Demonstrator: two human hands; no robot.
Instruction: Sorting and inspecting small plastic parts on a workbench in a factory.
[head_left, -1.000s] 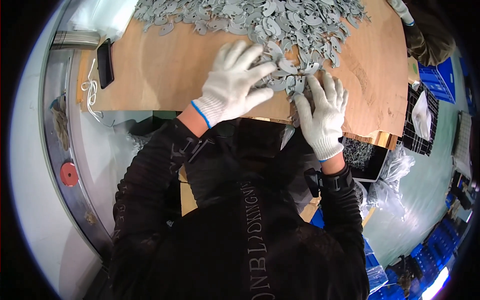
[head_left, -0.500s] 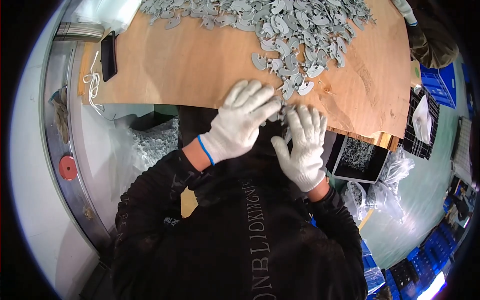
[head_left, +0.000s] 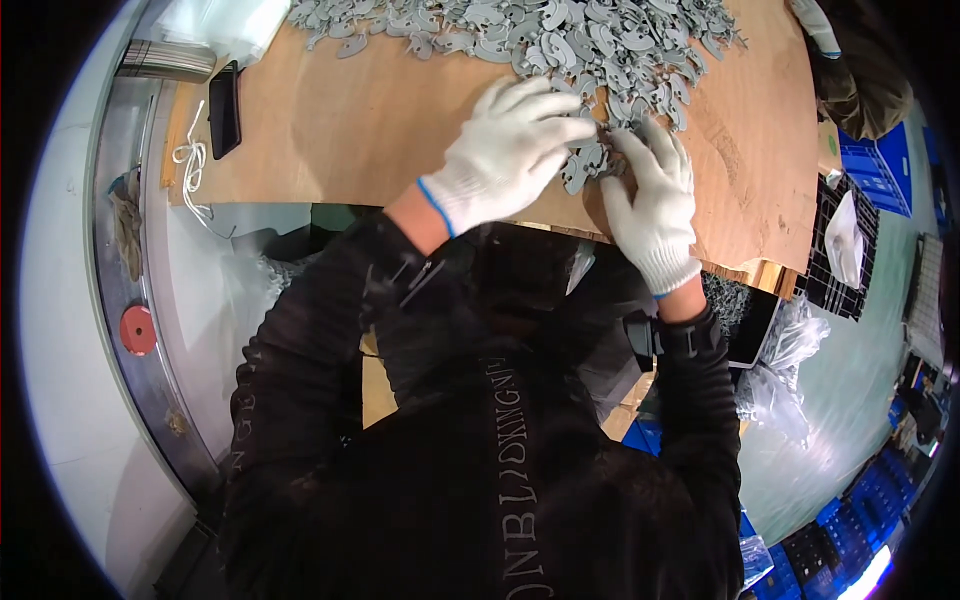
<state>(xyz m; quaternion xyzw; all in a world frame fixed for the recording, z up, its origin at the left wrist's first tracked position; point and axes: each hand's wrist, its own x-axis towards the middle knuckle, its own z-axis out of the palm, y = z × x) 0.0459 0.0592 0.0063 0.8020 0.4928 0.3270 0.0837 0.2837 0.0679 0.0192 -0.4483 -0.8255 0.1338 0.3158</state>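
Observation:
Many small grey crescent-shaped parts (head_left: 560, 50) lie in a loose pile on the wooden tabletop (head_left: 340, 130). My left hand (head_left: 515, 150), in a white knitted glove with a blue cuff edge, reaches over the pile's near tip. Its fingers are stretched out and slightly bent, covering some of the parts. Opposite it, my right hand (head_left: 655, 200), gloved alike, has its fingertips at the pile's right side and its thumb spread away. A few grey parts (head_left: 585, 168) show between the two hands. What lies under the fingertips is hidden.
A black phone (head_left: 226, 108) and a white cord (head_left: 190, 160) lie at the table's left. Clear plastic bags (head_left: 220, 25) are behind them. Below the right edge stands a dark bin (head_left: 750, 330) beside bagged goods (head_left: 775, 390). Another person's gloved hand (head_left: 815, 25) is at the far right.
Both hands have moved forward from the table's near edge onto the front of the pile. The right hand has also shifted right. Some parts at the pile's tip are now covered.

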